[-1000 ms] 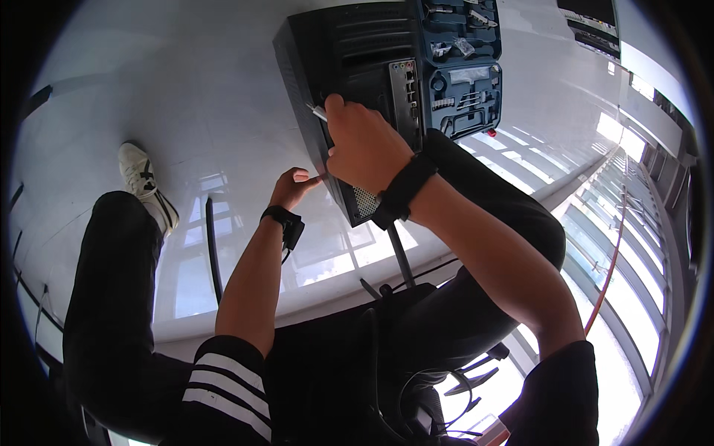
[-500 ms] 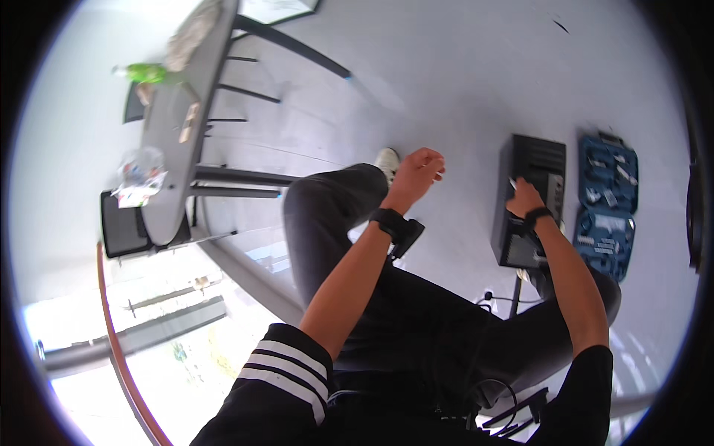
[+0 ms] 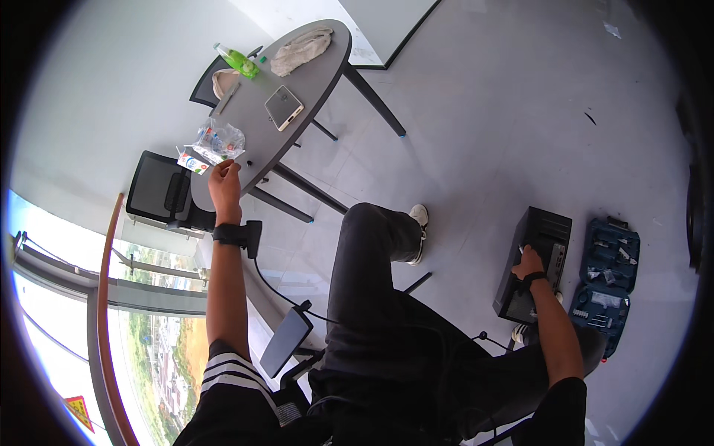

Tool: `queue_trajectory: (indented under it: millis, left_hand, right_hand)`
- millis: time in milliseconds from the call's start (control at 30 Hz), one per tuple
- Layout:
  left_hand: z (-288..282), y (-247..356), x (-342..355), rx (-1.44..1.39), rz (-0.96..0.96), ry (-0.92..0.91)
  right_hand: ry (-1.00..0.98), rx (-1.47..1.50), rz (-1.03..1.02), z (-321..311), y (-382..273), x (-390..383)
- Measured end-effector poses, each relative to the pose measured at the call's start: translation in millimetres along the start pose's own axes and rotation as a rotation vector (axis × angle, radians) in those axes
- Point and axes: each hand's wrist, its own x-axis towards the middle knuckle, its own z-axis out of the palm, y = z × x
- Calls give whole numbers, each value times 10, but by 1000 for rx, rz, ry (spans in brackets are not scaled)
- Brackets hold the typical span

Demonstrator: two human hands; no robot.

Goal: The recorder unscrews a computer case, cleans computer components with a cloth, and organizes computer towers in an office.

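Observation:
My left hand [image 3: 225, 187] is stretched out over the near end of the round-ended grey table [image 3: 318, 80], its fingers drawn together. Whether anything small is in them is hidden. Beside those fingers are a milk carton [image 3: 193, 162] and a clear plastic bag [image 3: 227, 137]; a small dark piece [image 3: 250, 163] lies on the tabletop. My right hand [image 3: 529, 263] is closed at the black computer case [image 3: 513, 291] on the right. A light tip shows at its fingers, too small to name.
An open blue tool case [image 3: 611, 256] with several tools lies right of the computer case. The table also bears a phone-like device [image 3: 284, 108], a green bottle [image 3: 240, 62] and a crumpled cloth [image 3: 301, 52]. A black chair [image 3: 158, 186] stands by the window.
My left hand has swung from above the floor out left to the table. The view has turned leftward, showing more of the table. My right hand stays at the computer case.

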Motion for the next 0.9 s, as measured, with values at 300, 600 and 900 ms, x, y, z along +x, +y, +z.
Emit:
queue_trajectory:
  millis: [300, 600, 900]
  left_hand:
    - [203, -427, 758, 306, 144, -191]
    - [405, 28, 74, 38, 245, -152]
    - [212, 325, -23, -196, 90, -216]
  right_hand:
    - [-44, 39, -20, -146, -237, -6]
    - [93, 156, -78, -171, 193, -34]
    - [133, 230, -158, -649, -383, -286]
